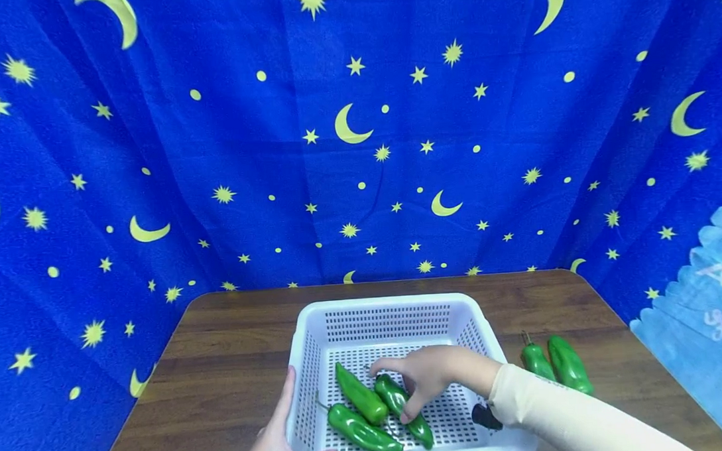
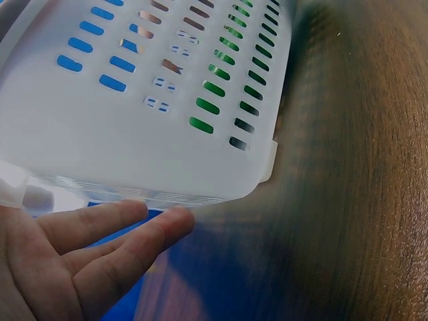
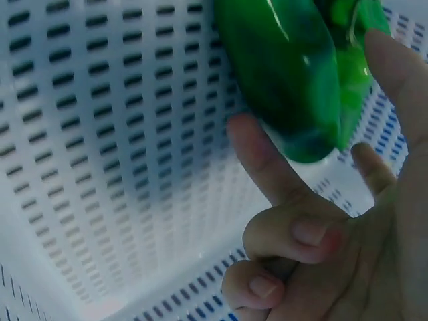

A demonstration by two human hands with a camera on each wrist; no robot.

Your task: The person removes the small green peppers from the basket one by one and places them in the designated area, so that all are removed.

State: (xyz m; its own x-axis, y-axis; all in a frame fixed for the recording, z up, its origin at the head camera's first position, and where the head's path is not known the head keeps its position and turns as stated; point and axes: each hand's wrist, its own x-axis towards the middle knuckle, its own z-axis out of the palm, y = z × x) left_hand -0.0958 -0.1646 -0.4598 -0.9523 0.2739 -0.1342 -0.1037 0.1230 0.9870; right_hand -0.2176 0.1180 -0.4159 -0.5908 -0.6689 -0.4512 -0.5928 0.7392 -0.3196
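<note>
A white perforated plastic basket (image 1: 393,305) holds three green peppers. My right hand (image 1: 428,376) is inside it, over the rightmost pepper (image 1: 424,432), with thumb and index finger apart on either side. In the right wrist view, the index finger is straight beside the glossy pepper (image 3: 284,73) while the lower fingers bend toward the palm. The middle pepper (image 1: 357,391) and the front pepper (image 1: 362,431) lie to its left. At the basket's front-left corner rests my left hand (image 1: 281,431); its fingers look straight against the basket in the left wrist view.
Two more green peppers, a smaller one (image 1: 536,359) and a longer one (image 1: 569,364), lie on the brown wooden table (image 1: 222,350) right of the basket. A blue curtain (image 1: 275,155) with moons and stars hangs behind. Light blue cloth (image 1: 705,333) is at the right.
</note>
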